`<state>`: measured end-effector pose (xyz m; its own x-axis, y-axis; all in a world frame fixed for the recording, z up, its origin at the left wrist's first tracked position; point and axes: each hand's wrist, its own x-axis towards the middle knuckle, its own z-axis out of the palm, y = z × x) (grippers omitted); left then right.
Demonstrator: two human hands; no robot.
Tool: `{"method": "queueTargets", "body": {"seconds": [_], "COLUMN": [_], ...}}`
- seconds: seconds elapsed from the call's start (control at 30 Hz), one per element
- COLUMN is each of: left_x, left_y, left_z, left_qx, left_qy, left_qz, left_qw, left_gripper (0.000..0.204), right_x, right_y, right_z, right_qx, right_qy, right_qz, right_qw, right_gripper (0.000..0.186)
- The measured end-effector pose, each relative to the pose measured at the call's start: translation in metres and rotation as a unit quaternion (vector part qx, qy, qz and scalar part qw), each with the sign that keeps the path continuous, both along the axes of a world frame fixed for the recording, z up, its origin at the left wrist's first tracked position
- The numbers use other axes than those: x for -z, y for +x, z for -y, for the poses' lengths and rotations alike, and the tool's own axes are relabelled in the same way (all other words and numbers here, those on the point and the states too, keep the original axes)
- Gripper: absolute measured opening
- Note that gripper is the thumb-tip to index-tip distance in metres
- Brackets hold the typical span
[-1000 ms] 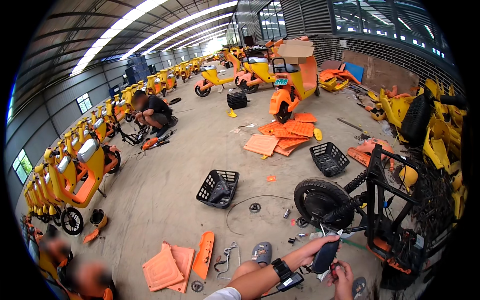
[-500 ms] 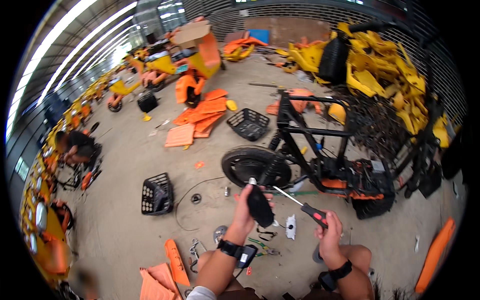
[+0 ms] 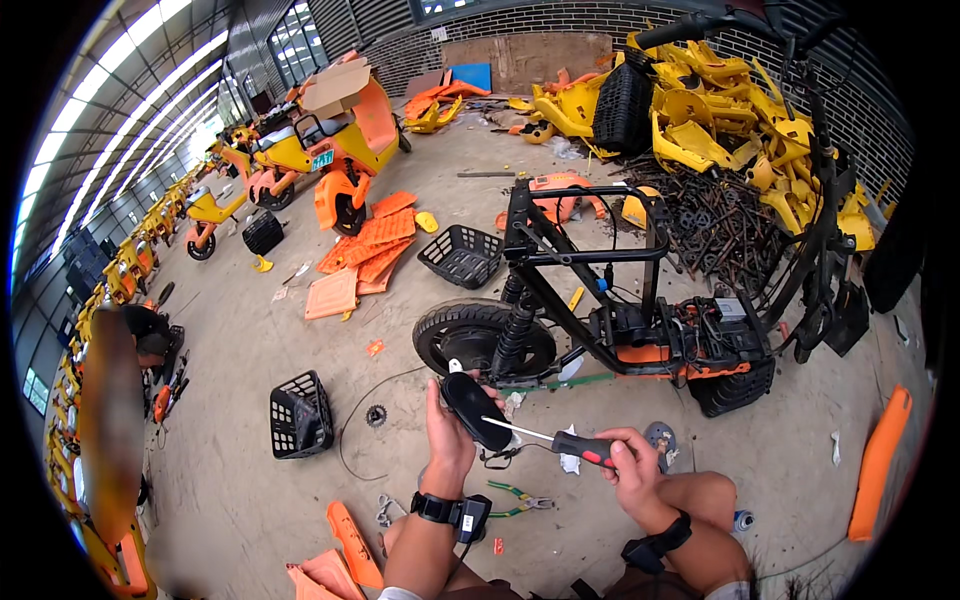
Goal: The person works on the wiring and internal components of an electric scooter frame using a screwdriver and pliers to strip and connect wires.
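A black oval part (image 3: 476, 412) with a small pale tab at its top end rests in my left hand (image 3: 447, 438), whose fingers are wrapped round its side and back. My right hand (image 3: 632, 472) is closed on the handle of a screwdriver (image 3: 582, 447), black with red marks. Its shaft points left, and the tip lies against or just over the oval part's face; I cannot tell whether it touches. Green-handled pliers (image 3: 520, 500) lie on the floor below the part.
Beyond my hands stands a stripped black scooter frame (image 3: 600, 300) with its rear wheel (image 3: 480, 335). Black baskets (image 3: 300, 415), orange panels (image 3: 375, 250) and a gear (image 3: 376, 415) are on the floor. Yellow body parts (image 3: 700, 120) are heaped at far right. A person (image 3: 150, 335) crouches at left.
The screwdriver has swung from pointing past the oval part to having its tip at the part's face. The part has tilted and shifted left. The whole view has shifted.
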<state>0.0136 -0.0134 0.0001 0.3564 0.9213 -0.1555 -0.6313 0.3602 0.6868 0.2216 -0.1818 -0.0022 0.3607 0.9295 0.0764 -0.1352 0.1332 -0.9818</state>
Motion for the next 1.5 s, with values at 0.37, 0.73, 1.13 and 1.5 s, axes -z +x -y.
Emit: {"method": "queueTargets", "body": {"seconds": [0.37,0.73,1.13,1.5], "left_x": [-0.002,-0.014,-0.019,-0.016], "left_y": [-0.015,-0.021,-0.017,-0.019], "left_z": [-0.008,-0.002,0.003,0.003], "left_qx": [-0.095,-0.102,-0.106,-0.100], "left_qy": [-0.037,-0.020,-0.012,0.022], "left_qz": [0.084,0.087,0.062,0.039], "left_qw": [0.991,0.991,0.992,0.994], "left_gripper": [0.070,0.075,0.075,0.073], "right_x": [0.003,0.003,0.000,-0.001], "right_y": [-0.001,0.001,-0.004,-0.007], "right_z": [0.002,-0.004,-0.005,-0.006], "right_qx": [0.032,0.103,0.071,0.071], "right_qy": [0.066,0.028,0.018,0.022], "right_qz": [0.110,0.040,0.031,0.084], "right_qw": [0.991,0.993,0.997,0.994], "right_gripper": [0.029,0.029,0.025,0.023]}}
